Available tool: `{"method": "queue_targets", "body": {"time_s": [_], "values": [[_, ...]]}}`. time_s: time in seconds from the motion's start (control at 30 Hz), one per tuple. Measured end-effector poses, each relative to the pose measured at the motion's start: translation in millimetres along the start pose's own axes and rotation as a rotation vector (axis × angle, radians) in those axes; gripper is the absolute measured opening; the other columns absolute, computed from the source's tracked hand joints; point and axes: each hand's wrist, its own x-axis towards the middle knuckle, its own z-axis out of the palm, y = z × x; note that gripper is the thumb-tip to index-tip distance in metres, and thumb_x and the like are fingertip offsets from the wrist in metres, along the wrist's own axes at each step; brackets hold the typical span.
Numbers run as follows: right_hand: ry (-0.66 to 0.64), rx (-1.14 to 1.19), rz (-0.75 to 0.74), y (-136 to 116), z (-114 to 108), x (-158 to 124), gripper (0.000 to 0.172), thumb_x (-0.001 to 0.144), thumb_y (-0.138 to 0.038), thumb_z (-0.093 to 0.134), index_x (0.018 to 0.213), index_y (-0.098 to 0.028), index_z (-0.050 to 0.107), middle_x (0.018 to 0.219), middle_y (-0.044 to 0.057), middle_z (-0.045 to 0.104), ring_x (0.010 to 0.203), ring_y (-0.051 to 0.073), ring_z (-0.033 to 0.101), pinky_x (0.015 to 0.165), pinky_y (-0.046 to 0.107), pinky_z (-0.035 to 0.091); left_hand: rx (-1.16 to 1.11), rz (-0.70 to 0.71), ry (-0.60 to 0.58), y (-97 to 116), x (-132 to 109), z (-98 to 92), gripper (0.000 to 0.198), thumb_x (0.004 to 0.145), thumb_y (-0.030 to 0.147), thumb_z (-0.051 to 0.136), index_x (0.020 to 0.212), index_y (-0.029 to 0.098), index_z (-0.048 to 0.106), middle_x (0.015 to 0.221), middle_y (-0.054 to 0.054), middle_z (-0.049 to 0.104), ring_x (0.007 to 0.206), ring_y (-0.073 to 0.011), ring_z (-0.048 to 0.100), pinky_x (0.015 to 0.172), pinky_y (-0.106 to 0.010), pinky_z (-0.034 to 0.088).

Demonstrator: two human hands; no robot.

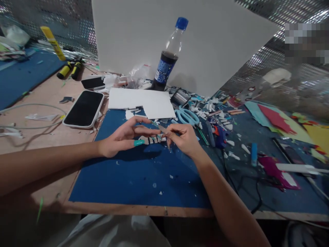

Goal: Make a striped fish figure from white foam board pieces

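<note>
Over the blue mat (144,185), my left hand (125,135) reaches in with its fingers stretched out and its thumb apart. Its thumbnail is teal. My right hand (183,137) is closed in a pinch, its fingertips meeting those of the left. A flat pale-brown tip (162,129) shows at the pinch; I cannot tell whether it is a long nail or a held piece. Beneath the fingers lies a small beige piece with dark stripes (151,140), partly hidden by the hands.
A white foam sheet (144,99) lies behind the hands, with a cola bottle (167,58) upright beyond it. Light-blue scissors (189,116), a glue gun (219,135) with its cable and scattered scraps are to the right. A phone (84,109) rests at left.
</note>
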Motion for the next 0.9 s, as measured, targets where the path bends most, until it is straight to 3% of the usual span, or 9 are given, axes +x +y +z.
{"method": "queue_targets", "body": {"time_s": [0.1, 0.23, 0.33, 0.43, 0.57, 0.63, 0.77, 0.9], "values": [[0.024, 0.055, 0.010, 2.4, -6.1, -0.8, 0.031, 0.084, -0.041, 0.060, 0.060, -0.022, 0.063, 0.048, -0.003, 0.059, 0.043, 0.014, 0.058, 0.049, 0.031, 0.049, 0.059, 0.074, 0.073, -3.7, -2.9, -1.3, 0.045, 0.090, 0.024, 0.058, 0.131, 0.021, 0.039, 0.132, -0.013, 0.057, 0.128, -0.0290, 0.048, 0.105, -0.048, 0.039], [0.290, 0.108, -0.036, 15.5, -25.3, 0.0, 0.032, 0.084, -0.043, 0.061, 0.058, -0.023, 0.063, 0.042, -0.004, 0.055, 0.037, 0.012, 0.054, 0.050, 0.031, 0.048, 0.045, 0.105, 0.259, -6.9, -5.0, -8.5, 0.039, 0.091, 0.026, 0.057, 0.125, 0.019, 0.042, 0.126, -0.013, 0.062, 0.120, -0.0268, 0.056, 0.103, -0.048, 0.042], [0.400, 0.065, 0.043, 24.3, -33.5, 2.6, 0.028, 0.078, -0.047, 0.065, 0.064, -0.023, 0.070, 0.050, -0.001, 0.064, 0.043, 0.014, 0.058, 0.049, 0.032, 0.048, 0.122, 0.038, 0.257, -7.0, -4.3, -11.0, 0.037, 0.091, 0.026, 0.057, 0.123, 0.020, 0.040, 0.124, -0.013, 0.062, 0.116, -0.0253, 0.059, 0.098, -0.046, 0.046], [0.457, 0.094, 0.134, 27.4, -31.1, 5.1, 0.023, 0.068, -0.047, 0.074, 0.068, -0.024, 0.074, 0.061, 0.000, 0.071, 0.051, 0.017, 0.062, 0.052, 0.036, 0.052, 0.398, -0.056, 0.256, -9.4, -3.0, -9.8, 0.045, 0.087, 0.031, 0.062, 0.122, 0.023, 0.034, 0.128, -0.015, 0.058, 0.121, -0.0272, 0.055, 0.097, -0.047, 0.047], [0.515, 0.174, 0.161, 29.7, -26.1, 6.4, 0.023, 0.052, -0.041, 0.084, 0.055, -0.024, 0.069, 0.058, -0.001, 0.068, 0.051, 0.018, 0.062, 0.059, 0.045, 0.058, 0.918, -0.177, 0.260, -16.2, -1.7, -6.7, 0.084, 0.066, 0.046, 0.080, 0.129, 0.021, 0.029, 0.139, -0.020, 0.046, 0.131, -0.0373, 0.041, 0.101, -0.057, 0.042], [0.535, 0.173, 0.154, 31.6, -26.2, 6.2, 0.029, 0.050, -0.042, 0.085, 0.049, -0.023, 0.063, 0.055, 0.000, 0.067, 0.049, 0.019, 0.062, 0.058, 0.045, 0.058, 1.069, -0.228, 0.251, -18.1, -1.2, -5.3, 0.092, 0.061, 0.047, 0.082, 0.131, 0.019, 0.030, 0.136, -0.020, 0.049, 0.132, -0.0393, 0.040, 0.101, -0.056, 0.043], [0.565, 0.006, 0.109, 33.2, -27.8, 4.5, 0.031, 0.068, -0.051, 0.073, 0.061, -0.021, 0.069, 0.061, 0.003, 0.069, 0.042, 0.015, 0.059, 0.050, 0.039, 0.058, 1.162, -0.298, 0.186, -17.9, -0.6, -4.1, 0.089, 0.076, 0.039, 0.072, 0.143, 0.018, 0.018, 0.126, -0.015, 0.061, 0.132, -0.0328, 0.043, 0.099, -0.047, 0.047], [0.495, -0.101, 0.022, 30.1, -26.2, 2.5, 0.043, 0.088, -0.056, 0.046, 0.096, -0.022, 0.072, 0.098, 0.007, 0.074, 0.068, 0.019, 0.070, 0.059, 0.035, 0.059, 1.167, -0.359, 0.102, -18.1, -0.2, -5.6, 0.079, 0.085, 0.033, 0.062, 0.147, 0.017, 0.016, 0.128, -0.012, 0.061, 0.127, -0.0280, 0.051, 0.099, -0.042, 0.048]]}}
